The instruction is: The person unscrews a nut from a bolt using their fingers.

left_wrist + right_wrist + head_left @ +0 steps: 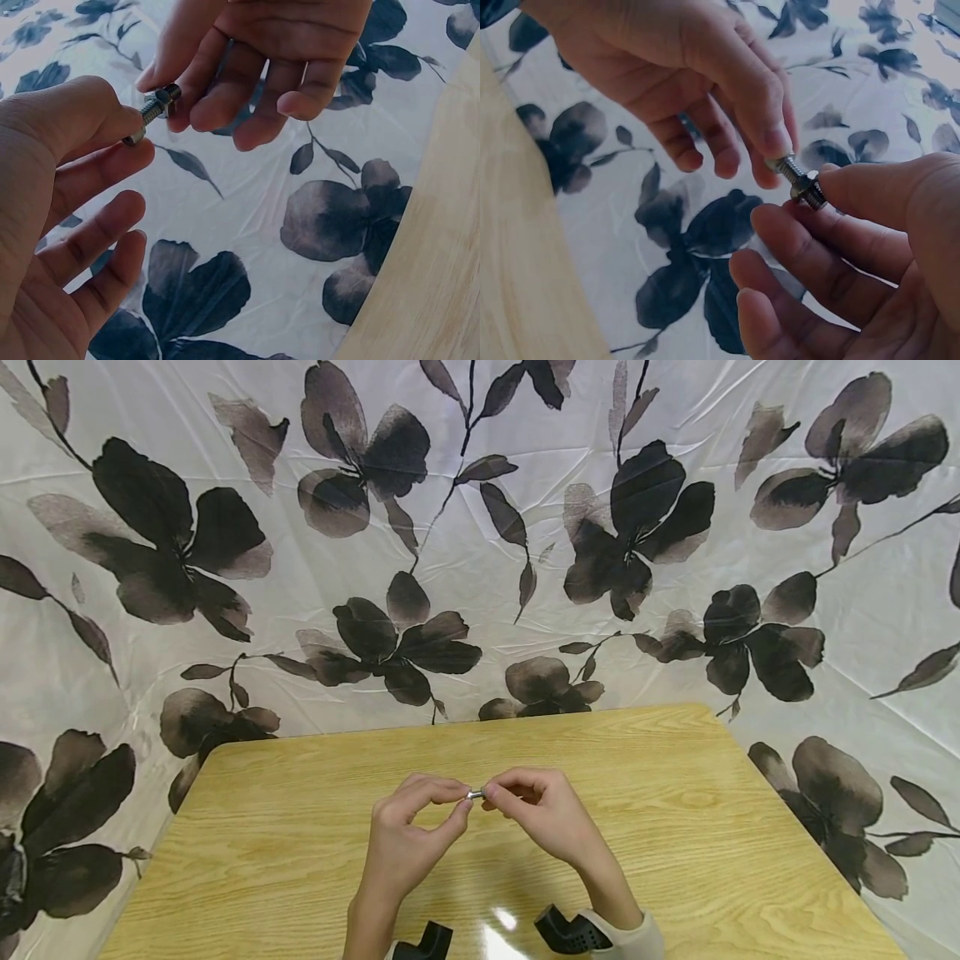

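Observation:
A small silver bolt (pixel 789 170) is held between two hands above the table. My left hand (pixel 411 835) pinches its head end between thumb and index finger, the other fingers spread loosely in the left wrist view. Along the threaded shank sits a nut (pixel 160 97), toward the far end from the head. My right hand (pixel 557 821) pinches the bolt at the nut with thumb and index finger. Bare thread shows between the two sets of fingertips. Part of the bolt head is hidden under my left thumb.
Below the hands lies a light wood-grain table (pixel 300 810) with rounded far corners. A white cloth with dark flowers (pixel 480 610) hangs behind and around it. Black devices (pixel 567 932) are worn at both wrists, and light glares on the table near them.

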Motion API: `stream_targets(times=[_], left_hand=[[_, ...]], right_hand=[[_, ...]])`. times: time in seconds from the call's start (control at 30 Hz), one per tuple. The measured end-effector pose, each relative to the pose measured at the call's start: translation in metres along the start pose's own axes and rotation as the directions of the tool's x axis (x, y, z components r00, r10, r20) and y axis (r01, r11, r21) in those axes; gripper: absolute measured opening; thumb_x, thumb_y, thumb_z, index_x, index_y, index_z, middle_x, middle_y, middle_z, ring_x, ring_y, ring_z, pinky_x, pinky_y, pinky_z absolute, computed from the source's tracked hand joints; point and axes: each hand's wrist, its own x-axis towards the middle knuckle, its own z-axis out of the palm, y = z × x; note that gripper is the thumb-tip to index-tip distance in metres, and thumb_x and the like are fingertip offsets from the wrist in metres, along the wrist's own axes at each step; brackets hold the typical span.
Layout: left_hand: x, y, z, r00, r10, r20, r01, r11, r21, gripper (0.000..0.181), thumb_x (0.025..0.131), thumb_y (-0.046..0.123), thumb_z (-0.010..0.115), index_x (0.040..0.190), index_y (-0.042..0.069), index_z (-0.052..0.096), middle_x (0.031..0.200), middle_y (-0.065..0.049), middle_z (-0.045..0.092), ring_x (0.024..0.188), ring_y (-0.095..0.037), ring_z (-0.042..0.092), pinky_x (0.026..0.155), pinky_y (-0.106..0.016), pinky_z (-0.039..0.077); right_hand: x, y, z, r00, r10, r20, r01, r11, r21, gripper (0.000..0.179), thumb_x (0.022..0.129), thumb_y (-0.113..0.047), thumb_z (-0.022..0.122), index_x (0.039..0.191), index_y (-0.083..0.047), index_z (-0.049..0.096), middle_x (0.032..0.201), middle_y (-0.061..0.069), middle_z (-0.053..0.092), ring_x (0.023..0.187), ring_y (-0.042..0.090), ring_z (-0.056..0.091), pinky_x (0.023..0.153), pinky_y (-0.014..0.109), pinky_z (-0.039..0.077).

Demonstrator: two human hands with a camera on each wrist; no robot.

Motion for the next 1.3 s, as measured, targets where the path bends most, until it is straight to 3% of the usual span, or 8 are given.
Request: stream_targets(times=[0.2, 0.5, 0.77, 1.03, 1.17, 1.3], left_hand=[[-0.0003, 0.0006, -0.0003, 1.0, -0.014, 0.003, 0.014, 1.0, 0.007, 0.024, 0.079, -0.006, 0.082, 0.093, 0.013, 0.081, 0.091, -0.002, 0.078, 0.088, -0.015, 0.072, 0.082, -0.017, 0.056], [-0.0014, 0.0012, -0.0014, 0.999, -0.051, 0.005, 0.051, 0.999, 0.012, 0.023, 0.08, -0.005, 0.082, 0.093, 0.014, 0.081, 0.092, -0.001, 0.079, 0.087, -0.014, 0.071, 0.074, -0.017, 0.055], [-0.0014, -0.0009, -0.001, 0.999, -0.038, 0.004, 0.038, 0.999, 0.004, 0.024, 0.079, -0.005, 0.082, 0.093, 0.014, 0.081, 0.091, -0.002, 0.078, 0.087, -0.014, 0.071, 0.074, -0.017, 0.055], [-0.0003, -0.0001, -0.0021, 1.0, -0.028, -0.002, 0.028, 1.0, 0.006, 0.024, 0.078, -0.005, 0.083, 0.093, 0.012, 0.081, 0.091, -0.002, 0.079, 0.089, -0.015, 0.072, 0.083, -0.017, 0.056], [0.0001, 0.0002, -0.0018, 1.0, -0.021, -0.002, 0.021, 1.0, 0.002, 0.024, 0.078, -0.006, 0.083, 0.094, 0.013, 0.081, 0.091, -0.002, 0.079, 0.089, -0.016, 0.072, 0.082, -0.017, 0.056], [0.0002, -0.0006, -0.0002, 1.0, -0.013, -0.003, 0.013, 1.0, 0.0, 0.025, 0.078, -0.006, 0.082, 0.094, 0.013, 0.081, 0.091, -0.002, 0.078, 0.088, -0.016, 0.072, 0.082, -0.017, 0.056]], right_hand=[[-0.0013, -0.0004, -0.0004, 1.0, -0.027, 0.002, 0.027, 1.0, 0.013, 0.018, 0.099, -0.02, 0.071, 0.111, -0.008, 0.077, 0.105, 0.013, 0.076, 0.093, 0.023, 0.074, 0.077, 0.029, 0.06], [-0.0016, -0.0009, 0.0, 0.996, -0.092, -0.012, 0.093, 0.996, 0.02, 0.018, 0.095, -0.014, 0.074, 0.112, -0.008, 0.076, 0.107, 0.008, 0.075, 0.097, 0.014, 0.071, 0.08, 0.031, 0.061], [-0.002, -0.0002, 0.0002, 0.991, -0.132, -0.024, 0.133, 0.99, 0.044, 0.017, 0.094, -0.011, 0.075, 0.111, -0.009, 0.075, 0.111, 0.009, 0.074, 0.1, 0.014, 0.07, 0.085, 0.032, 0.06], [-0.0003, -0.0027, 0.0012, 0.998, -0.03, -0.057, 0.034, 0.998, 0.058, 0.026, 0.101, -0.021, 0.068, 0.121, -0.006, 0.072, 0.117, 0.01, 0.074, 0.106, 0.018, 0.069, 0.087, 0.031, 0.06], [0.0, -0.0016, 0.0004, 0.996, 0.045, -0.074, -0.042, 0.998, 0.041, 0.025, 0.104, -0.027, 0.064, 0.118, -0.009, 0.075, 0.105, 0.008, 0.077, 0.095, 0.017, 0.072, 0.082, 0.035, 0.061], [0.001, 0.0002, -0.0011, 0.996, 0.056, -0.065, -0.056, 0.998, 0.009, 0.025, 0.104, -0.03, 0.063, 0.107, -0.011, 0.079, 0.091, 0.007, 0.078, 0.085, 0.016, 0.074, 0.076, 0.036, 0.06]])
